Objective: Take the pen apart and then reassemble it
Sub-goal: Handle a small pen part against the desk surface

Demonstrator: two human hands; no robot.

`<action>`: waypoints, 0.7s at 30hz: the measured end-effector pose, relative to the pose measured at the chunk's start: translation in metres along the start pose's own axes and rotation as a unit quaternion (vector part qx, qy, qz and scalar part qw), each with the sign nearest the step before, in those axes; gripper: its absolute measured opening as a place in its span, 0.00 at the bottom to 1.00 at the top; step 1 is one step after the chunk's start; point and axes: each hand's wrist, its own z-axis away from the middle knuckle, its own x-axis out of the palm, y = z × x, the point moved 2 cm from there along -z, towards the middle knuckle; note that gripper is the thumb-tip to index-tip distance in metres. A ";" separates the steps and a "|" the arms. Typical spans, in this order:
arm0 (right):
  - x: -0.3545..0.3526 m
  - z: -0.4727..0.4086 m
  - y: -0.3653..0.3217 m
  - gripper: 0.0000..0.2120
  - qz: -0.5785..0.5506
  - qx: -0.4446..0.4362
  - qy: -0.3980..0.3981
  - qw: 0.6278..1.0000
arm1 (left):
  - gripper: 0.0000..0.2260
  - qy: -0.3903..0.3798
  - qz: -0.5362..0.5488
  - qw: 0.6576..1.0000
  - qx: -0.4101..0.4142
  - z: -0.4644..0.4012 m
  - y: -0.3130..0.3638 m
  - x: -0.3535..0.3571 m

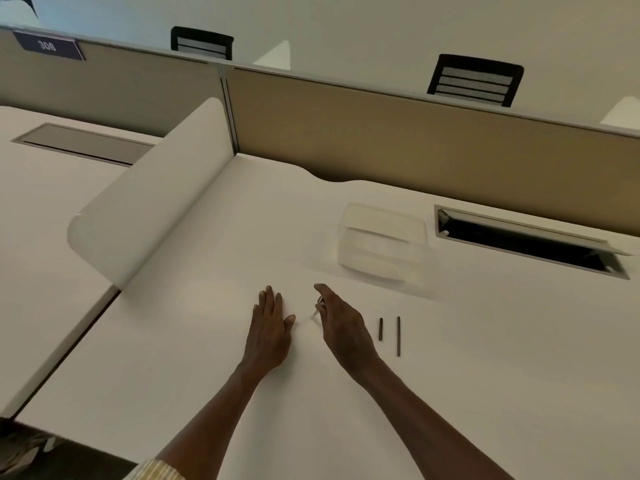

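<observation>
Two dark pen parts lie on the white desk to the right of my hands: a short dark piece and, just right of it, a long thin rod. They lie parallel and apart. My left hand rests flat on the desk with straight fingers and holds nothing. My right hand stands on its edge beside it, its index finger stretched forward. A small pale, blurred pen part shows at its fingers, seemingly pinched there; the thumb is hidden.
A clear plastic container stands blurred behind my hands. An open cable hatch is at the back right. A curved white divider rises on the left, and a tan partition closes the back.
</observation>
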 end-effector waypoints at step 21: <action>0.007 -0.026 -0.003 0.26 -0.003 0.062 -0.059 0.996 | 0.29 -0.008 -0.129 0.991 0.047 -0.001 0.002 0.007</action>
